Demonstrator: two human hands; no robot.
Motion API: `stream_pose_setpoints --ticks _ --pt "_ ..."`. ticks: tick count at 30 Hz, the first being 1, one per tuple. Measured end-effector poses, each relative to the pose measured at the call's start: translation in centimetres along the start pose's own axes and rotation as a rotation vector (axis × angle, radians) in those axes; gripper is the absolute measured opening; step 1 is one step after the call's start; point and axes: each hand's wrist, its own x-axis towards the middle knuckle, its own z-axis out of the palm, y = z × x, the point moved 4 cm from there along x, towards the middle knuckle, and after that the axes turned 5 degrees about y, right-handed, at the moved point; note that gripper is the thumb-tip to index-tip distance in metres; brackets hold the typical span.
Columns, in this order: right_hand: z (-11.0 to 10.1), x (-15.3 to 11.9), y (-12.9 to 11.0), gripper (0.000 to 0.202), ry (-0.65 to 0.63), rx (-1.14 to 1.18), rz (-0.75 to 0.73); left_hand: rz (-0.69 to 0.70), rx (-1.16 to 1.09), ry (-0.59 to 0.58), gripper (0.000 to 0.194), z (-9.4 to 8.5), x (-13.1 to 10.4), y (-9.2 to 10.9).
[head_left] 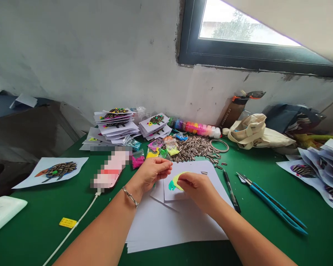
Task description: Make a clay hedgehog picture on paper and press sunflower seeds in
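Note:
My left hand [155,171] hovers over the left part of the paper with its thumb and fingers pinched together; anything between them is too small to make out. My right hand [195,186] is closed in a pinch at the right side of a yellow clay shape [180,178], and its fingertips are partly hidden. Teal clay [171,185] adjoins the yellow at its lower left. Both lie on a small white card [170,195], which rests on a stack of white paper [166,231]. One or two sunflower seeds [204,172] sit on the paper beyond my right hand.
Loose sunflower seeds [195,146] spread behind the paper, beside small clay bags [172,146]. Finished seed pictures [116,127] are stacked at the back left. A pen [231,190] and blue tweezers [274,205] lie right. A phone [112,168] with a cable [84,214] lies left.

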Motion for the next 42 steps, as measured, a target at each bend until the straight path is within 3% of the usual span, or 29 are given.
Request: stream_pose_setpoints --ticks 5,11,18,22,26,42 --pt "0.2 0.0 0.3 0.014 0.048 -0.021 -0.021 -0.009 0.002 0.019 0.015 -0.2 0.3 -0.2" --pt "0.7 -0.3 0.2 0.023 0.033 -0.072 -0.152 -0.018 0.008 0.036 0.01 -0.3 0.3 -0.1" --pt "0.6 -0.1 0.2 0.023 0.033 -0.138 -0.093 0.001 0.02 0.039 0.015 -0.2 0.1 0.0" --pt "0.8 0.0 0.3 0.014 0.055 -0.152 -0.182 0.023 0.039 0.018 0.024 -0.3 0.2 -0.2" --pt "1.4 -0.2 0.6 0.022 0.039 -0.129 -0.259 0.031 0.047 -0.007 0.032 -0.4 0.6 -0.5" --pt "2.5 0.0 0.4 0.019 0.126 -0.262 -0.3 0.026 0.04 0.007 0.025 0.0 0.3 -0.4"
